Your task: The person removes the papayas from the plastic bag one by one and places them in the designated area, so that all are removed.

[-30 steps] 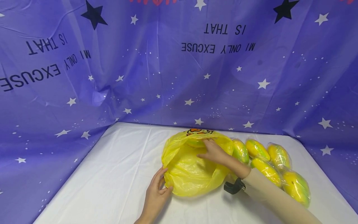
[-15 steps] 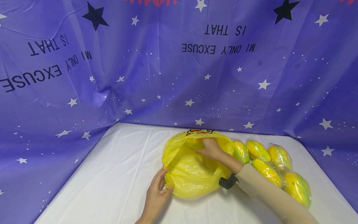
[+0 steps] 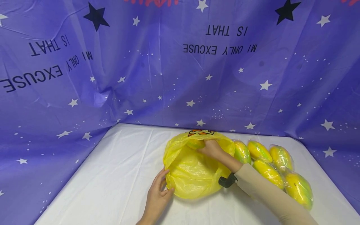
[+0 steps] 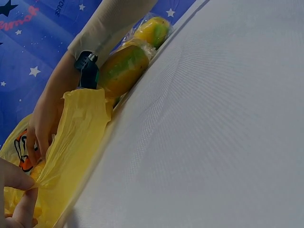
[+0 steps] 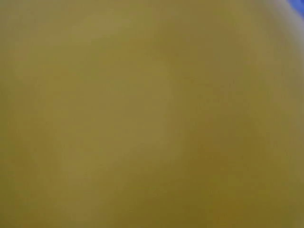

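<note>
A yellow plastic bag [image 3: 194, 179] lies with its mouth facing me, a cartoon print on its far side. My left hand [image 3: 157, 193] pinches the rim at the bag's left; in the left wrist view its thumb and finger [image 4: 19, 178] hold the thin film. My right hand [image 3: 212, 149] is inside the bag, gripping the right end of a yellow-green mango [image 3: 194, 143]; part of its fingers is hidden. Blurred yellow fills the right wrist view, so no hand shows there.
Several yellow-green mangoes in clear wrap [image 3: 268, 172] lie on the white table [image 3: 112, 175] right of the bag, beside and under the right forearm. A purple star-printed cloth [image 3: 168, 78] hangs behind. A black device [image 3: 228, 180] sits on the right wrist.
My right hand's spread fingers have closed in on the mango inside the bag, and the right wrist has shifted slightly left. The left hand has stayed at the rim.
</note>
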`<state>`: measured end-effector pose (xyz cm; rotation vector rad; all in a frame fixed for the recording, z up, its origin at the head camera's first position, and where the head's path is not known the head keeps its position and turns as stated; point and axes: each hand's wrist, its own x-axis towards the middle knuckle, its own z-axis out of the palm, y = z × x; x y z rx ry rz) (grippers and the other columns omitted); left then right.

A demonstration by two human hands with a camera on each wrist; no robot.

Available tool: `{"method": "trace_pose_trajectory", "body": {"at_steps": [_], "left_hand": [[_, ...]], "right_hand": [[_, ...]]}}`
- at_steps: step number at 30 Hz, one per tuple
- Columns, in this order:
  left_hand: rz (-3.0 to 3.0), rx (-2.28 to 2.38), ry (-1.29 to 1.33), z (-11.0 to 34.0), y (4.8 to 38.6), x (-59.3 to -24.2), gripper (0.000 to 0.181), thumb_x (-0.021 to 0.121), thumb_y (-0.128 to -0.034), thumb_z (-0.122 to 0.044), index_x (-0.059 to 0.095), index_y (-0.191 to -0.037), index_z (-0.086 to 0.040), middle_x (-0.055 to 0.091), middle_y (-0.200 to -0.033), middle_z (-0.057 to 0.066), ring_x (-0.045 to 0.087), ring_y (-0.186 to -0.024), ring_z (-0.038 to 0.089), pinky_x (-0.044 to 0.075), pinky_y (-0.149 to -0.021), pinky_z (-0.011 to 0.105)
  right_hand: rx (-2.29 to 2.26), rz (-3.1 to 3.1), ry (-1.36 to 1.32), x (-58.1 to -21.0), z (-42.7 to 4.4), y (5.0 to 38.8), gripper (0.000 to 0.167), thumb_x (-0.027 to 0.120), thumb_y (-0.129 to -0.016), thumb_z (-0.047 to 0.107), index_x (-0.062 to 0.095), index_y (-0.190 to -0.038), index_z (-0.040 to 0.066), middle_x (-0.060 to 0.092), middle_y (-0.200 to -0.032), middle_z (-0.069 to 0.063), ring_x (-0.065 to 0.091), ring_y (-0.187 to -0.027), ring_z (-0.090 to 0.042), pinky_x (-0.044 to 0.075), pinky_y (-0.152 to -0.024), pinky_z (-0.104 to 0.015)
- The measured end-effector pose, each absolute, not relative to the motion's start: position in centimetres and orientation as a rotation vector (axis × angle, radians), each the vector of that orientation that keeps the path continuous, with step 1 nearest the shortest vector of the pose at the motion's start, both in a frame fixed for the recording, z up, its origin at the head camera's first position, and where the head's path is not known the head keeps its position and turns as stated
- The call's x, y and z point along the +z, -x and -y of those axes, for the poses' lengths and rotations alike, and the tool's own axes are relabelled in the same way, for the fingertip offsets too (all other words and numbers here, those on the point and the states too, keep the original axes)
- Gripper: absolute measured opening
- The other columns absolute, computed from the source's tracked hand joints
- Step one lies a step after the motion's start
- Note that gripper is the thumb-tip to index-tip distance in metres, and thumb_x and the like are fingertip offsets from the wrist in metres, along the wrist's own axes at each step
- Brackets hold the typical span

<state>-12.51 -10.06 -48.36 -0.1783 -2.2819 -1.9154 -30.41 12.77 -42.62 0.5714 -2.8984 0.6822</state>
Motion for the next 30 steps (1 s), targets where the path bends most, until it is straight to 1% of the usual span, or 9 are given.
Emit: {"method": "trace_pose_trajectory", "body": {"at_steps": [3,6,9,12,16,18,22,25,30], "left_hand": [[2.280,-1.915,0.189,10.07,12.49,-48.38,0.066,0.066,-0.0828,0.011,0.040,-0.142,-0.004,0.022,-0.154,0.021,0.036,-0.130,0.050,0.056,-0.086,0.030],[2.276,-1.914,0.194,10.05,12.51,-48.39,0.067,0.066,-0.0823,0.012,0.040,-0.142,-0.003,0.022,-0.154,0.021,0.036,-0.130,0.049,0.056,-0.086,0.030],[2.267,-1.920,0.198,10.01,12.55,-48.37,0.067,0.066,-0.0818,0.013,0.040,-0.141,-0.002,0.023,-0.154,0.021,0.037,-0.129,0.049,0.056,-0.085,0.030],[2.261,-1.924,0.198,9.99,12.58,-48.36,0.067,0.066,-0.0813,0.014,0.040,-0.141,-0.001,0.023,-0.153,0.022,0.037,-0.129,0.050,0.056,-0.085,0.030],[2.262,-1.934,0.185,10.00,12.57,-48.36,0.068,0.065,-0.0812,0.015,0.040,-0.142,-0.002,0.022,-0.154,0.020,0.037,-0.130,0.049,0.056,-0.085,0.029],[2.260,-1.939,0.190,10.01,12.59,-48.38,0.067,0.065,-0.0815,0.015,0.039,-0.142,-0.002,0.021,-0.154,0.020,0.036,-0.130,0.049,0.056,-0.086,0.029],[2.262,-1.930,0.198,10.08,12.61,-48.43,0.067,0.065,-0.0819,0.014,0.040,-0.142,-0.002,0.021,-0.154,0.021,0.036,-0.130,0.050,0.056,-0.085,0.029],[2.266,-1.921,0.190,10.11,12.60,-48.46,0.067,0.066,-0.0819,0.013,0.040,-0.141,-0.003,0.022,-0.154,0.021,0.035,-0.130,0.050,0.056,-0.085,0.029],[2.263,-1.918,0.184,10.11,12.58,-48.46,0.067,0.066,-0.0818,0.013,0.041,-0.141,-0.004,0.023,-0.153,0.021,0.036,-0.130,0.050,0.056,-0.085,0.029]], "right_hand": [[0.721,2.906,-0.544,-42.86,-12.77,30.50,0.059,0.080,-0.077,0.025,0.058,-0.124,-0.003,0.068,-0.093,-0.017,0.053,-0.072,-0.024,0.053,-0.069,-0.038],[0.746,2.917,-0.518,-43.02,-12.70,30.55,0.059,0.080,-0.077,0.029,0.060,-0.121,-0.004,0.067,-0.089,-0.016,0.052,-0.071,-0.025,0.051,-0.064,-0.036],[0.748,2.916,-0.505,-43.20,-12.63,30.60,0.059,0.081,-0.076,0.030,0.060,-0.118,-0.006,0.067,-0.091,-0.017,0.053,-0.073,-0.025,0.053,-0.068,-0.038],[0.771,2.916,-0.506,-43.35,-12.50,30.65,0.060,0.081,-0.077,0.029,0.059,-0.118,-0.008,0.067,-0.095,-0.020,0.054,-0.075,-0.025,0.054,-0.070,-0.039],[0.825,2.928,-0.516,-43.43,-12.28,30.69,0.061,0.080,-0.078,0.026,0.056,-0.121,-0.011,0.066,-0.089,-0.019,0.053,-0.070,-0.024,0.051,-0.061,-0.035],[0.829,2.928,-0.520,-43.45,-12.21,30.69,0.061,0.079,-0.079,0.024,0.055,-0.122,-0.011,0.065,-0.087,-0.019,0.052,-0.069,-0.024,0.051,-0.061,-0.035],[0.822,2.891,-0.547,-43.55,-12.16,30.69,0.056,0.079,-0.080,0.020,0.054,-0.123,-0.009,0.066,-0.096,-0.023,0.055,-0.077,-0.026,0.055,-0.076,-0.040],[0.825,2.871,-0.563,-43.58,-12.20,30.65,0.055,0.078,-0.081,0.018,0.054,-0.123,-0.007,0.066,-0.102,-0.026,0.059,-0.085,-0.030,0.054,-0.085,-0.045],[0.900,2.868,-0.560,-43.36,-12.27,30.49,0.057,0.078,-0.081,0.016,0.054,-0.128,-0.006,0.063,-0.114,-0.026,0.060,-0.097,-0.033,0.053,-0.090,-0.046]]}}
